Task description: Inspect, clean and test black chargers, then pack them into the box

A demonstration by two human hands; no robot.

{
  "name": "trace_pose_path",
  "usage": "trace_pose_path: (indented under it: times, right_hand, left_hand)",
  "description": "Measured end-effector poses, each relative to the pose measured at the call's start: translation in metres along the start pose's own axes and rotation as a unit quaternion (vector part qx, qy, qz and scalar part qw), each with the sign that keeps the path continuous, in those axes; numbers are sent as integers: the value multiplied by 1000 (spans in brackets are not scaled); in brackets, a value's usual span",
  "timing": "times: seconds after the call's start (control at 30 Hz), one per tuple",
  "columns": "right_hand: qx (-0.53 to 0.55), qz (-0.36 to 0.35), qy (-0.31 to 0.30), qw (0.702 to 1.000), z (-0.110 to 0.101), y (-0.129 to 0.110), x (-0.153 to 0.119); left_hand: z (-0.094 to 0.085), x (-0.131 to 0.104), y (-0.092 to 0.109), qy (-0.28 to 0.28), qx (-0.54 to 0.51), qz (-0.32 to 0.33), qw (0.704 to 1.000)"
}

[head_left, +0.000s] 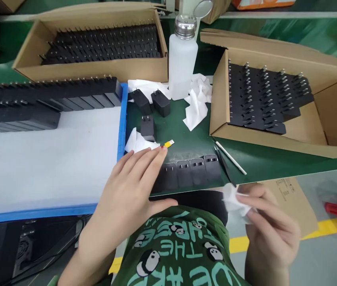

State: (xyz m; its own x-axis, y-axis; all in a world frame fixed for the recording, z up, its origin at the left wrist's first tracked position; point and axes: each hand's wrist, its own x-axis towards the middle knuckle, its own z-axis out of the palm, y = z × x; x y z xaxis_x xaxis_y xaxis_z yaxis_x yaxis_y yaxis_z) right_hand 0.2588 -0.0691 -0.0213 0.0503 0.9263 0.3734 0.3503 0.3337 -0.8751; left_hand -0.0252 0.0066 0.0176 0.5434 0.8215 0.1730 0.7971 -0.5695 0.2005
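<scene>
Row of black adapters [198,174] sits just below frame centre, along the near edge of the green bench [195,143]. Row's long axis goes left to right, rising slightly at the right end; each adapter's own long axis runs roughly up-down in frame, metal prongs near its upper end and standing up off the face. I see four clearly, left end of the row partly behind the left hand [129,198].

That left hand is palm down, fingers straight and together, thumb spread toward lower centre. It isn't gripping anything I can see; row lies right of the palm, between thumb and index finger. Can't tell if skin touches it. Yellow USB plug [169,143] is right at the index fingertip, metal end aimed upper right, long axis slanted that way; contact unclear to me.

Right hand [271,226], lower right, pinches a crumpled white wipe [233,198] between thumb and fingers. Wipe sticks out left of the fingertips, loose end aimed upper left, below and right of the row.

Black tweezers [222,163] slant just beside the row's right end, white stick [230,157] next to them. Three loose adapters [147,128] at upper centre.
</scene>
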Motion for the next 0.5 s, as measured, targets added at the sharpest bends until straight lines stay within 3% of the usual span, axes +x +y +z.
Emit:
trace_pose_path:
  times: [0.07, 0.2, 0.33, 0.5]
  right_hand:
    - [58, 48, 67, 995, -5, 9, -10]
    - [109, 100, 118, 982, -1, 18, -21]
    - [117, 126, 145, 974, 7, 17, -22]
    - [94, 136, 129, 978, 12, 12, -22]
  left_hand:
    - [-2, -3, -4, 6, 12, -24, 1000]
    - [10, -8, -10, 4, 22, -25, 999]
    - [27, -6, -10, 12, 45, 10, 999]
    - [28, 1, -4, 4, 53, 5, 999]
